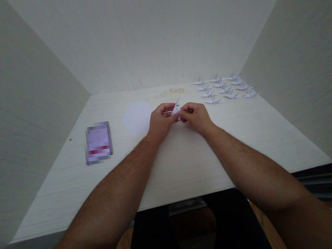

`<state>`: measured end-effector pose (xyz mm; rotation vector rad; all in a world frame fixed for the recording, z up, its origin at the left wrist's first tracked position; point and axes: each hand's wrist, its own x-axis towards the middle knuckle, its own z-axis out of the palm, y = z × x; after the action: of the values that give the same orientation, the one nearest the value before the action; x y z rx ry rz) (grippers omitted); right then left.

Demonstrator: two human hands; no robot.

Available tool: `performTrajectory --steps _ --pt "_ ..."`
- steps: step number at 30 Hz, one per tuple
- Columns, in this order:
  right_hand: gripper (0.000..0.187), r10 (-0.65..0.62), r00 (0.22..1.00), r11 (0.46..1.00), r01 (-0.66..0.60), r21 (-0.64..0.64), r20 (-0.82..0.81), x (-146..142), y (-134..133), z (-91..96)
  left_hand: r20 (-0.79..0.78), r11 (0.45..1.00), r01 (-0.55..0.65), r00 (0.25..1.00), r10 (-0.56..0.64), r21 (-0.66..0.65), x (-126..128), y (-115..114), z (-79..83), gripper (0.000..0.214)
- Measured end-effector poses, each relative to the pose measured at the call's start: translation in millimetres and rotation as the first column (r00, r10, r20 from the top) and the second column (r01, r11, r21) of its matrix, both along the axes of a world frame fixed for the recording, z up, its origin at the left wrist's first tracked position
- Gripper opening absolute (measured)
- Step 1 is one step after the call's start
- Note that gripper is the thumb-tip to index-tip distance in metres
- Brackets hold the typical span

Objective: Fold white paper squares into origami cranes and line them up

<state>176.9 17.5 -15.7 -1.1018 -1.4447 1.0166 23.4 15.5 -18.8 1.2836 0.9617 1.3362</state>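
Between my two hands, over the middle of the table, is a small white origami crane (175, 110) with a thin point sticking up. My left hand (163, 118) pinches it from the left, thumb and fingers closed on the paper. From the right, my right hand (194, 115) grips its other side with the fingertips. The fingers hide much of the folded paper. Just left of my left hand lie white paper sheets (136, 118), flat on the table.
Several folded paper cranes (225, 89) stand in rows at the back right of the pale table (183, 166). A blurred-out purple phone-like object (98, 143) lies at the left, near a red spot (70, 139). Walls (157, 32) enclose the back and both sides.
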Motion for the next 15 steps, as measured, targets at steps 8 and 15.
performTrajectory --steps 8,15 --pt "0.012 -0.144 0.948 0.979 0.094 0.182 0.283 -1.9 -6.5 0.3 -0.104 0.995 -0.083 0.991 0.089 0.058 2.0 1.5 -1.5 0.035" --pt "0.008 -0.210 0.930 0.965 0.147 0.218 0.300 -2.6 -7.2 -1.1 -0.135 0.992 -0.097 0.985 0.108 0.082 2.5 -0.3 -0.5 0.034"
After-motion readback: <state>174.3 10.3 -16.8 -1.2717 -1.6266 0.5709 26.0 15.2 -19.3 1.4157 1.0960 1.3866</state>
